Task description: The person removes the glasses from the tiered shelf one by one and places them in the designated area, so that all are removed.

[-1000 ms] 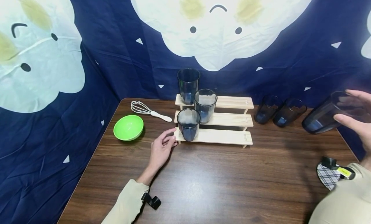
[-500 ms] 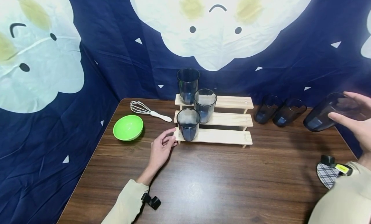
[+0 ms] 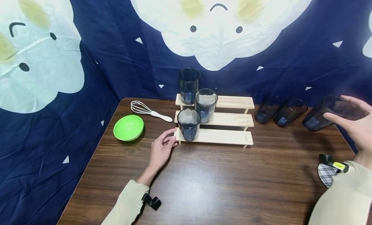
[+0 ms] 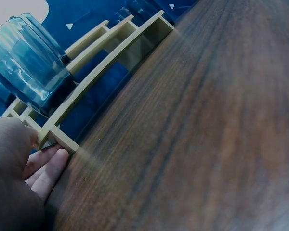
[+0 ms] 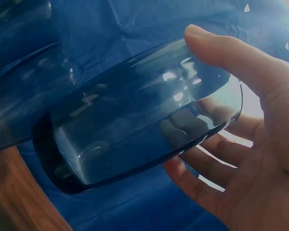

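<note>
My right hand point(image 3: 358, 124) holds a tall blue tinted drinking glass point(image 5: 130, 125) near its rim, thumb on one side and fingers round the other. It is at the back right of the table; whether its base touches the wood I cannot tell. My left hand point(image 3: 162, 149) grips the left end of a three-step wooden display stand point(image 3: 223, 136), its fingers about the end leg point(image 4: 62, 138). Three similar glasses stand on the stand's left side: one on the front step point(image 3: 189, 126), another on the middle step point(image 3: 206, 107), a third on the back step point(image 3: 189, 86).
Two more blue glasses point(image 3: 267, 110) stand side by side on the table, right of the stand. To the left lie a white whisk point(image 3: 157, 115) and a green bowl point(image 3: 129, 128). A checked pad point(image 3: 326, 174) lies by the right sleeve. Blue cloth hangs behind the table.
My right hand and its glass have moved a little to the left and downward in the head view. The left hand and the stand stay where they were.
</note>
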A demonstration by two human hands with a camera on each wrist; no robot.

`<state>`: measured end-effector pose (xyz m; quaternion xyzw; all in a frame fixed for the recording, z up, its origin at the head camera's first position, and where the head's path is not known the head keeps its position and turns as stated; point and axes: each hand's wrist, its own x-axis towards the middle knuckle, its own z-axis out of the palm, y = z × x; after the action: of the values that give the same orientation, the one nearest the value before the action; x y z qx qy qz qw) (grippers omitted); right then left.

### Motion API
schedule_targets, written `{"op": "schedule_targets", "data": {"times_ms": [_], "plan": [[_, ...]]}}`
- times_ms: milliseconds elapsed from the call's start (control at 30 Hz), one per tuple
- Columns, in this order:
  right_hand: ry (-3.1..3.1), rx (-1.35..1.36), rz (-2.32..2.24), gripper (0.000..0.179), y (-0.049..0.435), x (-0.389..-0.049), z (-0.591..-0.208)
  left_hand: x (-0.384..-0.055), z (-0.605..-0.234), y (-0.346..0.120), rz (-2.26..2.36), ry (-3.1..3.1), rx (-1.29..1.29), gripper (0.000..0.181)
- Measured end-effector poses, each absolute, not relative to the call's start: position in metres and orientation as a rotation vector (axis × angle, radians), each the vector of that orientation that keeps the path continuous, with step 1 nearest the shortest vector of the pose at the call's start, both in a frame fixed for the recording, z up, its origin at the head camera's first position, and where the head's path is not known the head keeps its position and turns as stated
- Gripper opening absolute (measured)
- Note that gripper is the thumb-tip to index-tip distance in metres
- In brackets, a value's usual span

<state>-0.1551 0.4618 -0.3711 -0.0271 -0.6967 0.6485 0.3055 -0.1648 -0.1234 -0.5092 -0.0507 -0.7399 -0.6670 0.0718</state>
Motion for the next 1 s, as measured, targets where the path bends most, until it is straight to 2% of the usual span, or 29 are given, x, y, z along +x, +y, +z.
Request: {"op": "schedule_targets", "data": {"times_ms": [133, 367, 533, 633, 1000], "plan": [[-1.818, -0.080, 1.765, 0.070, 0.465, -0.155, -0.376, -0.165, -0.508, -0.123, -2.018, -2.225, -0.145, 0.034], [-1.952, -0.257, 1.732, 0.069, 0.472, -0.155, -0.380, -0.166, -0.508, -0.122, -2.015, -2.226, -0.133, 0.034], [-2.175, -0.444, 1.519, 0.067, 0.477, -0.158, -0.384, -0.166, -0.508, -0.122, -2.014, -2.228, -0.125, 0.034], [-2.257, -0.514, 1.405, 0.074, 0.479, -0.161, -0.389, -0.166, -0.507, -0.123, -2.014, -2.228, -0.128, 0.034], [-2.209, -0.634, 1.380, 0.081, 0.478, -0.176, -0.403, -0.164, -0.507, -0.122, -2.023, -2.221, -0.115, 0.034]]}}
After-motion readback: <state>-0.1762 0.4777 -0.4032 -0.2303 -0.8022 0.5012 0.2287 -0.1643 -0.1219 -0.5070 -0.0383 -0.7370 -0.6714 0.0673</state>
